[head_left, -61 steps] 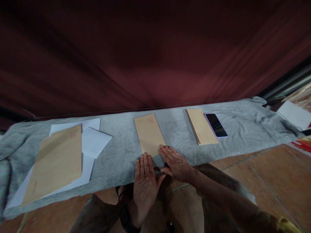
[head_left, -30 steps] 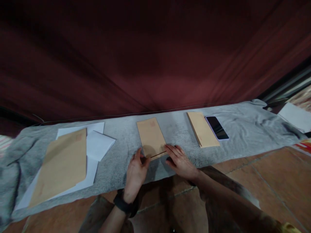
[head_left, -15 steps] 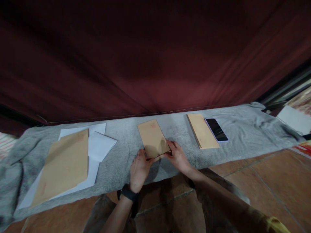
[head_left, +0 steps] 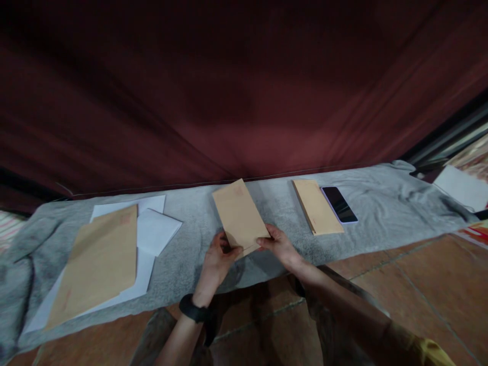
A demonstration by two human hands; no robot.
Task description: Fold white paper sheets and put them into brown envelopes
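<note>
Between my hands is a brown paper envelope (head_left: pixel 240 213) with a faint red print near its far end. My left hand (head_left: pixel 218 259) grips its near left corner, thumb on top and fingers beneath. On the near right corner, my right hand (head_left: pixel 280 246) pinches it the same way. The envelope looks slightly raised off the grey cloth, its near edge toward me. To the right lies a stack of folded brown envelopes (head_left: pixel 318 206), beside a phone (head_left: pixel 340 205) with a purple edge.
At the left, larger brown envelopes (head_left: pixel 97 259) lie over white paper sheets (head_left: pixel 143 277), with a folded white sheet (head_left: pixel 158 231) alongside. Grey cloth (head_left: pixel 389 203) covers the long narrow surface. A dark red curtain (head_left: pixel 244 101) hangs behind it. Brown floor tiles (head_left: pixel 419 284) show in front.
Both hands have lifted and tilted the envelope slightly. Its near edge, bent at the flap before, now looks flat, with both thumbs on top. The other papers and the phone stay in place.
</note>
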